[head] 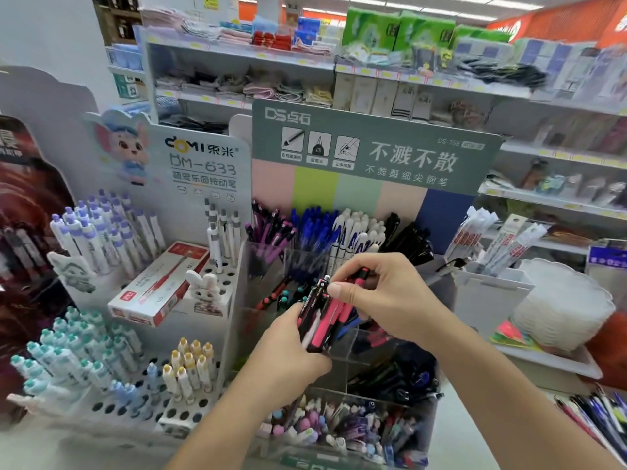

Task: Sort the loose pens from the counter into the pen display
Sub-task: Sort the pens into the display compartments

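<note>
My left hand [288, 351] grips a bundle of black and pink pens [320, 320] upright over the middle of the clear tiered pen display [339, 364]. My right hand [380, 296] pinches the top of one black-and-pink pen in that bundle, thumb and fingers closed on it. The display's back compartments hold purple, blue, white and black pens [312, 228]. Its front bin holds mixed pastel pens [339, 422]. Loose pens [597, 415] lie on the counter at the lower right edge.
A white peg-hole stand [142, 385] with teal, purple and yellow pens stands to the left, a red-and-white pen box [159, 286] lying on it. A white holder [492, 286] with packaged refills and a stack of white plates [563, 303] are on the right. Store shelves rise behind.
</note>
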